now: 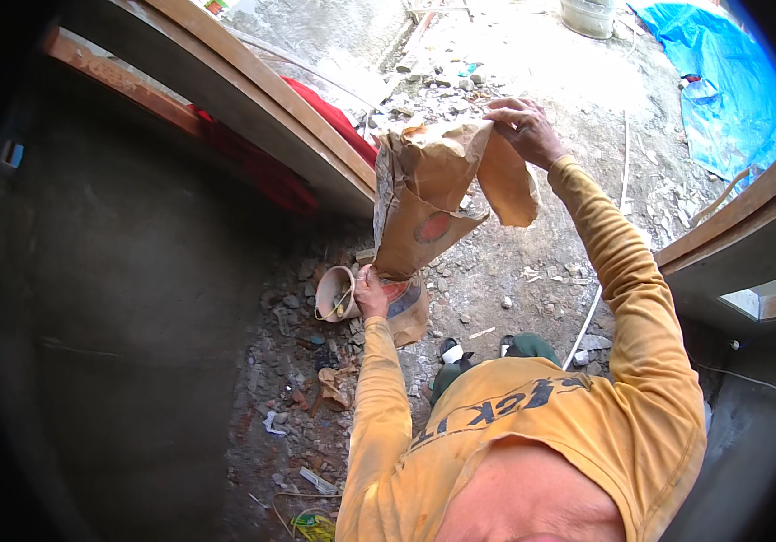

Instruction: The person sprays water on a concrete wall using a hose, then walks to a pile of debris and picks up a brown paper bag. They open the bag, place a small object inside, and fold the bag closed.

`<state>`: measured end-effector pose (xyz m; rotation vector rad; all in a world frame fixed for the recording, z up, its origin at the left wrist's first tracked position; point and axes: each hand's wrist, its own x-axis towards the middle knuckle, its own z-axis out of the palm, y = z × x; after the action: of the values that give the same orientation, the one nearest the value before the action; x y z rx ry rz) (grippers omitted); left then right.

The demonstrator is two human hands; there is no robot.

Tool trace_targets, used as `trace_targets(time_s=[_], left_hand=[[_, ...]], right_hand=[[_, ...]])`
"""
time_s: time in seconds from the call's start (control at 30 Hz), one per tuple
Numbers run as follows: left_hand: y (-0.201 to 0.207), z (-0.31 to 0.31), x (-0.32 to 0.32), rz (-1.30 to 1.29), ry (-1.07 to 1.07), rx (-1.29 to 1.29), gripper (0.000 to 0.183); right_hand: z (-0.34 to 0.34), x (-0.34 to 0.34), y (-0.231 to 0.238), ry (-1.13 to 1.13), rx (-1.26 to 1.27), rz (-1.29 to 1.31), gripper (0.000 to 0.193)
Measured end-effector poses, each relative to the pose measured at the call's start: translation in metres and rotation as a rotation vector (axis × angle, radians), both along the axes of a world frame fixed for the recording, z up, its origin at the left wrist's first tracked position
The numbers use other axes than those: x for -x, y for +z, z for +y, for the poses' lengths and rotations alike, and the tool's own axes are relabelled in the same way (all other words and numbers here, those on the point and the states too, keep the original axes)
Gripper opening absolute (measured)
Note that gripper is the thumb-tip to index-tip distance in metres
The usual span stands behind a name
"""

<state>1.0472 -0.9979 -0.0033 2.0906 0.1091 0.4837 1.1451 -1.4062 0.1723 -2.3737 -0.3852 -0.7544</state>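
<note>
Between my two hands hangs a torn brown paper sack (442, 176) with red round marks on it. My right hand (525, 128) is raised at the sack's upper right, fingers closed on its top edge, where a loose flap hangs down. Lower down, my left hand (371, 294) grips the sack's side near its narrow, crumpled middle. The sack's lower part hangs beyond that hand. Right beside my left hand stands a pale bucket (336, 294) with a wire handle and something small inside; whether hand and bucket touch, I cannot tell.
Rubble and scraps (302, 361) lie along the grey wall (135, 298) at left. Wooden door frames (261, 81) flank the opening, with red cloth (333, 117) at the left one. A blue tarp (731, 86) and a grey bucket (588, 16) are farther out. A pale cable (625, 172) crosses the ground.
</note>
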Motion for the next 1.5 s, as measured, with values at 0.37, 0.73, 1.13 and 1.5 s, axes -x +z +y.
trace_targets(time_s=[0.37, 0.73, 1.13, 1.5], left_hand=[[0.108, -0.087, -0.031, 0.029, -0.177, 0.142, 0.067], [0.061, -0.160, -0.039, 0.229, -0.264, -0.009, 0.025], [0.113, -0.162, -0.019, -0.206, -0.177, -0.330, 0.062], [0.090, -0.188, 0.023, -0.048, -0.340, -0.423, 0.027]], right_hand=[[0.023, 0.014, 0.018, 0.165, 0.349, -0.220, 0.020], [-0.016, 0.033, -0.014, 0.065, 0.339, -0.178, 0.015], [-0.007, 0.038, -0.012, 0.170, 0.340, -0.100, 0.014], [0.002, 0.020, -0.017, 0.153, 0.172, 0.175, 0.020]])
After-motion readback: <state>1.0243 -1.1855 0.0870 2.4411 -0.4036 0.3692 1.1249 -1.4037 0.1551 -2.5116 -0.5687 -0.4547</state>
